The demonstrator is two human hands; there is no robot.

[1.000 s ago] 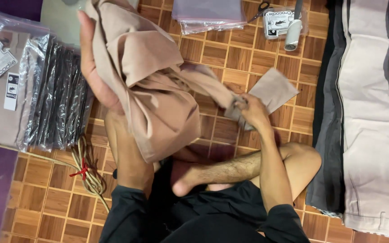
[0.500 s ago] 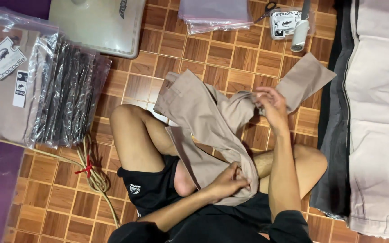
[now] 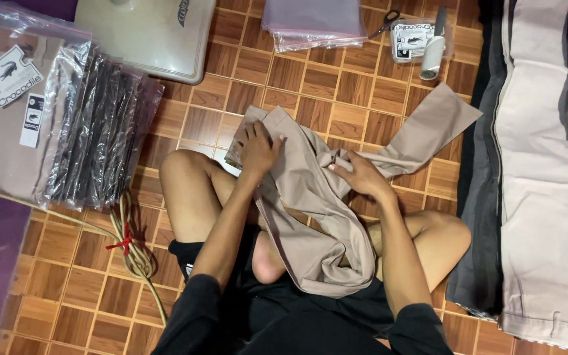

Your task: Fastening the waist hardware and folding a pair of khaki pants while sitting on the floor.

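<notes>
On parquet floor (image 3: 336, 85), crumpled beige trousers (image 3: 310, 217)

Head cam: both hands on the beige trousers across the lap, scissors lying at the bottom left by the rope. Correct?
Not quite. In the head view the scissors lie at the top of the frame, beside the purple bagged stack, not by the rope. The rest holds: the left hand and the right hand are both on the beige trousers across the lap.

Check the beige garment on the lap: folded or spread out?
Neither neatly folded nor spread: the beige garment lies rumpled across the lap, one end trailing onto the floor, left hand and right hand on it.
</notes>
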